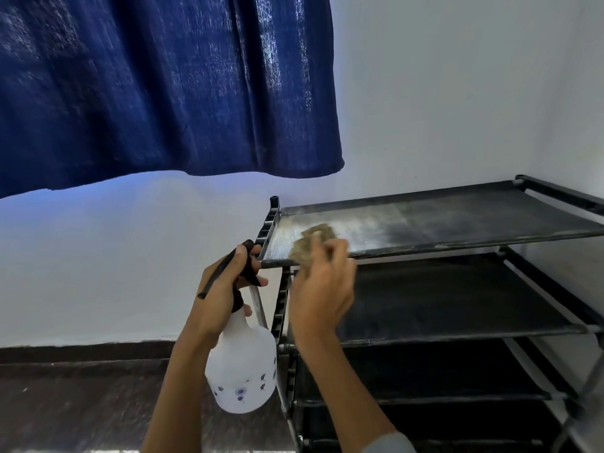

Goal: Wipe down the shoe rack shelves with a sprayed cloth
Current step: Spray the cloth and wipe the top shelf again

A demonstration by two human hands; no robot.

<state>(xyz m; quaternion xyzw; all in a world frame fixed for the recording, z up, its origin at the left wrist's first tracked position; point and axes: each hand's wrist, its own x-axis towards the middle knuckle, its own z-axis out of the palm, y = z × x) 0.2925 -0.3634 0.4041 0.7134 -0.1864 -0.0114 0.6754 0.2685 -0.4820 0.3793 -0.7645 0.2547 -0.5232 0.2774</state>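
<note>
A black shoe rack (457,322) with several fabric shelves stands against the white wall at the right. Its top shelf (457,220) is dusty grey, lighter at the left end. My right hand (322,289) holds a small olive-brown cloth (310,241) against the front left corner of that top shelf; the hand is blurred. My left hand (225,289) grips the black trigger head of a white spray bottle (242,361), held upright just left of the rack's front left post.
A dark blue curtain (163,86) hangs over the upper left, ending above the rack's left end. White wall (98,256) lies behind. A dark skirting and dark floor (81,403) run along the bottom left.
</note>
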